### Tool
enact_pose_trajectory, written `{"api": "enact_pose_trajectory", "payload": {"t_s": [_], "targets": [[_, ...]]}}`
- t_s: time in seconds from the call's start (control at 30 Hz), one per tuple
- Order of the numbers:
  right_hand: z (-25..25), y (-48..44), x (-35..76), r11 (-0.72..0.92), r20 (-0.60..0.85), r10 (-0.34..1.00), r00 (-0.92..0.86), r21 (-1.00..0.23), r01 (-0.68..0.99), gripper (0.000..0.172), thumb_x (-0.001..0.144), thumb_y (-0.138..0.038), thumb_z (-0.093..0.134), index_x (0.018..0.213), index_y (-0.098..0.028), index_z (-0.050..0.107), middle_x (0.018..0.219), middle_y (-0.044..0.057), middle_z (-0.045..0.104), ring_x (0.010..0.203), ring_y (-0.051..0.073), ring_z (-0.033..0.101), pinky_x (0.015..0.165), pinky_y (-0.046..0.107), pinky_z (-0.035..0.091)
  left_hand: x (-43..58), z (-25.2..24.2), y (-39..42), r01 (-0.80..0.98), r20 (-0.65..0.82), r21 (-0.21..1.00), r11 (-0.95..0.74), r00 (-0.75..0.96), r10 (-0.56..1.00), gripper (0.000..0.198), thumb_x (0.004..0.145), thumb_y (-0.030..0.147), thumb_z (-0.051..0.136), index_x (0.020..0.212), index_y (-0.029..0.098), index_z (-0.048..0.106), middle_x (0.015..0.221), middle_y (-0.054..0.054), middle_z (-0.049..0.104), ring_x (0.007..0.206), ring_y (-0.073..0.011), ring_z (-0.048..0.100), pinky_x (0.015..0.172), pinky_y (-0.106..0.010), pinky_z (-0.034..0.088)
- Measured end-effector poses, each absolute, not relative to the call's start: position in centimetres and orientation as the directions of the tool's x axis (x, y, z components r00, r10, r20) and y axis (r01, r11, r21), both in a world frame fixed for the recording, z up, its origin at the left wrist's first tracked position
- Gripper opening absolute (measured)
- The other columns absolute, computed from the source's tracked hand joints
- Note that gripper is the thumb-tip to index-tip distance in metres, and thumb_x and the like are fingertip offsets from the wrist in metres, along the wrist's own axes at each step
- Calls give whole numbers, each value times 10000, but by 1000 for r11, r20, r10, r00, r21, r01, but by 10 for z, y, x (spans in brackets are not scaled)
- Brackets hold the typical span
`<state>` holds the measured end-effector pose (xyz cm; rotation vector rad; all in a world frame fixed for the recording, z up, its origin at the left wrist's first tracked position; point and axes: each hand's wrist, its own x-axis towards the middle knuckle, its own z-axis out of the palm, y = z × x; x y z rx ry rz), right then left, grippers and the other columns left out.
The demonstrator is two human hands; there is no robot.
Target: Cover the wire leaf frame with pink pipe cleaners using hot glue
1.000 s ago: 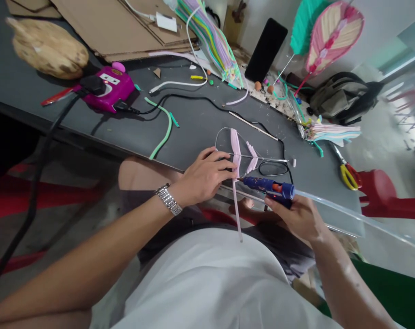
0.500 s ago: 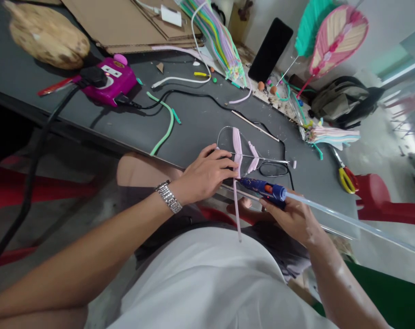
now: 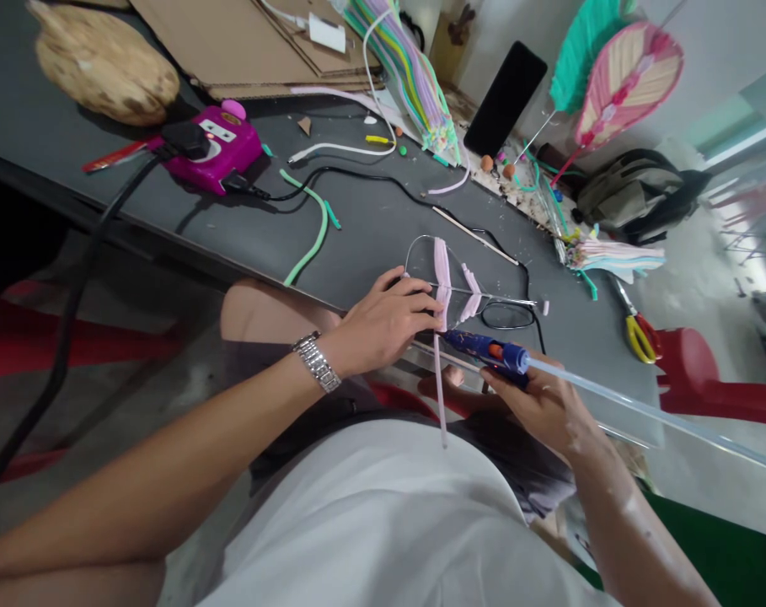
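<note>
"Where's the piece they're working on?"

"On the near edge of a dark grey table (image 3: pixel 370 223). It's a wire frame (image 3: pixel 424 265) with pink strips (image 3: pixel 441 282) fixed across a straight central rod, and the longest strip hangs past the edge toward the lap."

"And the hands?"

"The left hand (image 3: pixel 383 324), wearing a metal link watch (image 3: pixel 317 362), is closed around the frame, its fingers curled over the wire. The right hand (image 3: pixel 547 405) firmly grips a blue hot glue gun (image 3: pixel 487 354), with a long clear glue stick (image 3: pixel 641 410) running out to the right."

"Is the nozzle touching the pink?"

"It's just beside the long strip, but I can't tell whether they touch."

"What else is nearby?"

"A black cable (image 3: pixel 383 190) curves behind the frame. Far left sits a magenta socket (image 3: pixel 215 147), a green tube (image 3: pixel 316 228) lies near it, and yellow-handled scissors (image 3: pixel 639 337) rest at the far right."
</note>
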<state>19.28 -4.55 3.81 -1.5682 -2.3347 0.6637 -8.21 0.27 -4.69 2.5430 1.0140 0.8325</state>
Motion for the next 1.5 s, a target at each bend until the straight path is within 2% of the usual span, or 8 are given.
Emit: {"api": "enact_pose_trajectory", "payload": {"t_s": [0.2, 0.6, 0.87, 1.03, 1.27, 1.5], "targets": [[44, -41, 190, 314, -69, 917, -393, -484, 817, 337, 974, -467, 614, 734, -231, 629, 722, 29, 652, 687, 190, 610, 589, 292, 464, -81, -48, 3, 542, 409, 445, -713, 585, 700, 401, 858, 68, 628, 1166, 298, 742, 1305, -23, 729, 1318, -280, 533, 1223, -578, 233], [49, -37, 192, 305, -95, 916, -391, -469, 829, 295, 958, -456, 636, 785, -222, 679, 735, 17, 680, 653, 173, 604, 580, 275, 446, -81, -48, 4, 543, 388, 458, -704, 590, 708, 419, 813, 55, 651, 1147, 294, 738, 1312, -17, 725, 1321, -278, 530, 1230, -570, 218], [50, -37, 191, 315, -105, 913, -394, -433, 845, 344, 962, -470, 624, 722, -226, 660, 673, 19, 657, 623, 169, 584, 535, 267, 428, -82, -47, 4, 540, 397, 452, -710, 591, 702, 393, 840, 64, 644, 1146, 293, 736, 1297, -18, 731, 1323, -278, 528, 1223, -571, 229], [53, -37, 187, 328, -101, 908, -406, -431, 841, 320, 955, -461, 629, 741, -228, 672, 728, 28, 695, 658, 181, 611, 589, 278, 474, -82, -48, 3, 543, 404, 450, -709, 585, 704, 384, 849, 76, 653, 1145, 304, 739, 1298, -12, 730, 1327, -273, 529, 1226, -556, 222], [51, -37, 189, 386, -49, 893, -448, -431, 816, 334, 967, -446, 635, 717, -226, 634, 717, 14, 664, 634, 167, 586, 623, 290, 459, -81, -48, 3, 544, 417, 442, -714, 580, 700, 370, 853, 68, 658, 1133, 294, 741, 1288, -13, 733, 1321, -271, 535, 1224, -550, 220], [51, -38, 191, 365, -85, 897, -433, -409, 836, 376, 981, -466, 617, 692, -228, 583, 683, 3, 637, 610, 152, 559, 581, 276, 425, -81, -46, 3, 543, 413, 444, -713, 582, 700, 380, 848, 59, 658, 1129, 300, 744, 1283, -8, 735, 1314, -256, 536, 1234, -539, 210]]}}
